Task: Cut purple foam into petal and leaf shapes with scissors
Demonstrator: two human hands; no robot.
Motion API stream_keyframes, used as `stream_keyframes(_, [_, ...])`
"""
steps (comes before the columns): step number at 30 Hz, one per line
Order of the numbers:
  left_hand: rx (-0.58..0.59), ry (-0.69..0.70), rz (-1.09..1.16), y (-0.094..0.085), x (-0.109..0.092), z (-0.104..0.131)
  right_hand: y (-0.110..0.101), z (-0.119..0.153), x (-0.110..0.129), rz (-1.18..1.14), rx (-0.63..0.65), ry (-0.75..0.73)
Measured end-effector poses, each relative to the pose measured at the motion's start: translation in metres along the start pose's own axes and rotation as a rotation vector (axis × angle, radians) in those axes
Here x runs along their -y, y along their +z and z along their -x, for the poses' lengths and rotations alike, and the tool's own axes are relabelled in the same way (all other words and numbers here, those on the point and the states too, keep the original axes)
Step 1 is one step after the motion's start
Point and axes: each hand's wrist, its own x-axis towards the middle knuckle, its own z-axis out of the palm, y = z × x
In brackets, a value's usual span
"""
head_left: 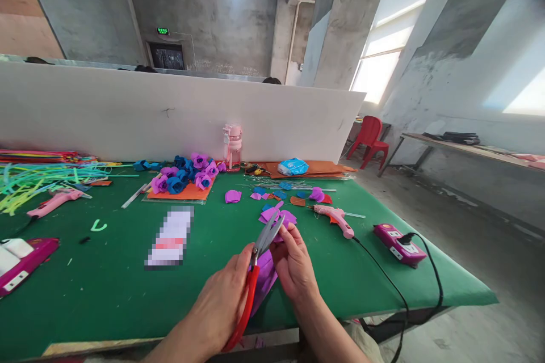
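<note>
My left hand (pixel 227 289) is closed around red-handled scissors (pixel 266 238), whose blades point up and away and are slightly parted. Just right of the blades, my right hand (pixel 293 258) pinches a small purple paper piece (pixel 277 236). A larger purple sheet (pixel 264 275) hangs below and between my hands, partly hidden; how it is held I cannot tell. Beyond the blade tips lie cut purple petals (pixel 289 216), and further back are more petal pieces in blue, orange and purple. A pink glue gun (pixel 336 218) rests right of my right hand.
Finished purple and blue paper flowers (pixel 183 173) lie at the back beside a pink bottle (pixel 232 147). A purple power strip (pixel 400 244) with a black cord stands at right, another (pixel 32 272) at left. A second glue gun (pixel 55 202) lies near green strips (pixel 51 176).
</note>
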Motion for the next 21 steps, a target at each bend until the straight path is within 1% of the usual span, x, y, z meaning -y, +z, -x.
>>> stream_keyframes(4, [-0.05, 0.01, 0.097, 0.002, 0.003, 0.0, -0.001, 0.001, 0.0, 0.041, -0.003, -0.008])
stream_keyframes(7, [-0.043, 0.005, 0.117, 0.003, 0.005, 0.0, -0.002, 0.001, -0.001, 0.057, 0.005, -0.01])
stream_keyframes(15, [-0.026, -0.015, 0.098, 0.001, 0.004, 0.0, 0.0, 0.002, -0.002, 0.003, 0.021, 0.004])
stream_keyframes(18, [-0.037, -0.016, 0.108, 0.005, 0.007, 0.0, 0.0, 0.003, -0.001, 0.009, 0.009, 0.0])
stream_keyframes(21, [0.003, -0.085, 0.22, 0.011, 0.013, -0.002, 0.0, 0.001, 0.001, 0.015, -0.02, -0.013])
